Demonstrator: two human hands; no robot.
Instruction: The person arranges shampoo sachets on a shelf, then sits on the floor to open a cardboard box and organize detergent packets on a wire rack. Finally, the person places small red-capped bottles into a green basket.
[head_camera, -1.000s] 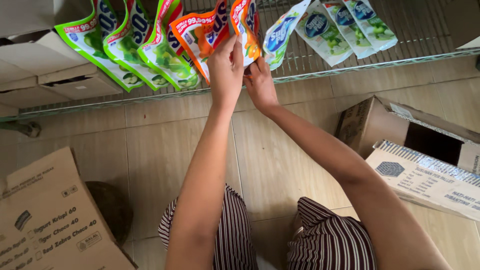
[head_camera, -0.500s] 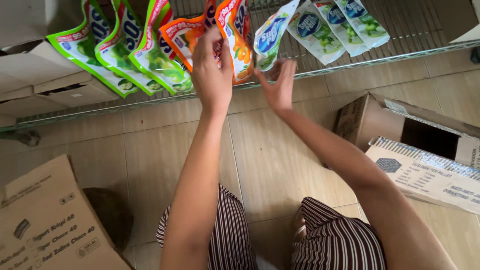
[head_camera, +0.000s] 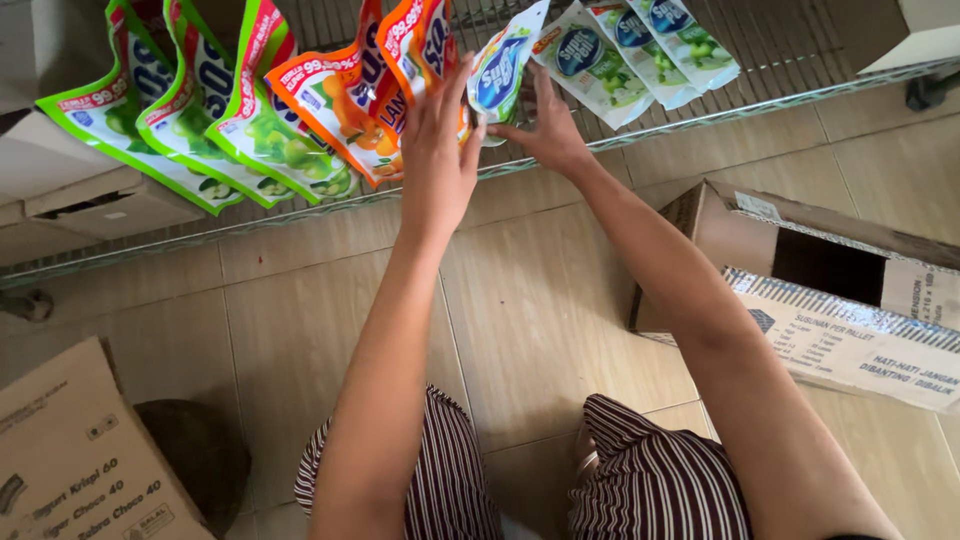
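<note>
Since a second ago my right hand (head_camera: 548, 130) slid right, seemingly pinching the white pouch (head_camera: 503, 72) at upper centre, while my left hand (head_camera: 438, 160) presses spread on the orange pouches (head_camera: 385, 75), so next I square them on the wire shelf (head_camera: 700, 115).

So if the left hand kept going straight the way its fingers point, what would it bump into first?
Probably the orange pouches on the wire shelf: the left hand already rests against them, fingers pointing up along them.

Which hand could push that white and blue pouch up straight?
Probably the right hand: its fingers already touch the white and blue pouch. The left hand rests flat against the orange pouches beside it.
</note>
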